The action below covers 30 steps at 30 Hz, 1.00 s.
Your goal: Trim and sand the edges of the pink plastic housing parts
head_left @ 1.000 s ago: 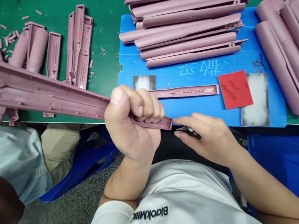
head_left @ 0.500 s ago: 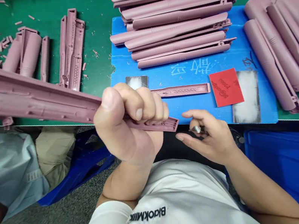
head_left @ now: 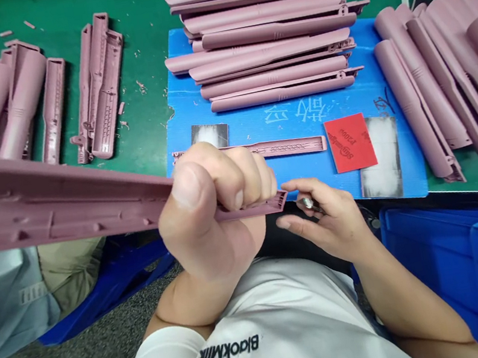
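Note:
My left hand (head_left: pixel 211 214) is shut around a long mauve moulded plastic housing (head_left: pixel 54 200), which runs out to the left edge of the view. Its slotted short end (head_left: pixel 266 205) sticks out past my fingers. My right hand (head_left: pixel 328 216) pinches a small metal tool (head_left: pixel 308 203) between thumb and fingers, its tip just beside that end and apparently not touching it. The tool's shape is mostly hidden by my fingers.
A blue corrugated mat (head_left: pixel 283 113) on the green bench (head_left: pixel 154 138) holds stacked mauve parts (head_left: pixel 261 35), a flat part (head_left: pixel 288 147), a red sanding pad (head_left: pixel 350 143) and worn abrasive sheets (head_left: pixel 378 158). More parts (head_left: pixel 428 80) lie right; blue crates (head_left: pixel 439 255) stand below.
The housing has swung from a slant to nearly level in my left hand. The whole view has shifted, so the bench contents sit further left. My right hand has moved closer to the housing's end.

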Motion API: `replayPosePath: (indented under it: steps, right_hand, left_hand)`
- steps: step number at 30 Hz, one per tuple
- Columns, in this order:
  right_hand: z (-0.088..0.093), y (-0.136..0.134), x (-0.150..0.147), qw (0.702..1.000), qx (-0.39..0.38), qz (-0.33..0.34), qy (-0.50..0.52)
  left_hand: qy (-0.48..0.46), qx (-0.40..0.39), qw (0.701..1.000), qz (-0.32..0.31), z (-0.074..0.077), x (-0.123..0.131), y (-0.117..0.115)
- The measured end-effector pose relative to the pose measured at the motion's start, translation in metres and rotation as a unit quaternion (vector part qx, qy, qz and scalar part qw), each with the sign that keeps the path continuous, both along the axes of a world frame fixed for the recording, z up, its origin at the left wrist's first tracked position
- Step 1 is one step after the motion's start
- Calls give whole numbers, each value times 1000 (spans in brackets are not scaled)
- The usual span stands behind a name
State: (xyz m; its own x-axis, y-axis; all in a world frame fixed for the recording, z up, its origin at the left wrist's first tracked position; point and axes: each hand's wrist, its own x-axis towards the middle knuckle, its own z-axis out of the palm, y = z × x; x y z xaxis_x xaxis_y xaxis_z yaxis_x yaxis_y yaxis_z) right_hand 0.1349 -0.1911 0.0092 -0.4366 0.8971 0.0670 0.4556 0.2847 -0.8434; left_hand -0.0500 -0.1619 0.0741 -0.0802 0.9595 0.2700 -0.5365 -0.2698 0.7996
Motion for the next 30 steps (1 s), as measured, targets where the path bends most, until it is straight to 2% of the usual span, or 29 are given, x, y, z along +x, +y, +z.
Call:
replayPosePath:
  steps: [4, 8, 11, 19, 30]
  right_hand:
    - [14, -1, 0, 984, 100, 4, -145]
    - [26, -3, -2, 959, 161, 7, -234]
    - [30, -3, -4, 951, 162, 8, -261]
    - [38, 1, -9, 938, 151, 17, -312]
    - [39, 3, -10, 937, 125, 26, -325]
  left_hand:
    - [24, 12, 999, 33, -1, 3, -4]
    - [25, -40, 997, 62, 3, 6, -13]
    - [24, -67, 995, 65, 5, 6, -18]
    - [44, -59, 995, 75, 1, 9, -17]
    - [66, -77, 994, 52, 4, 8, -21]
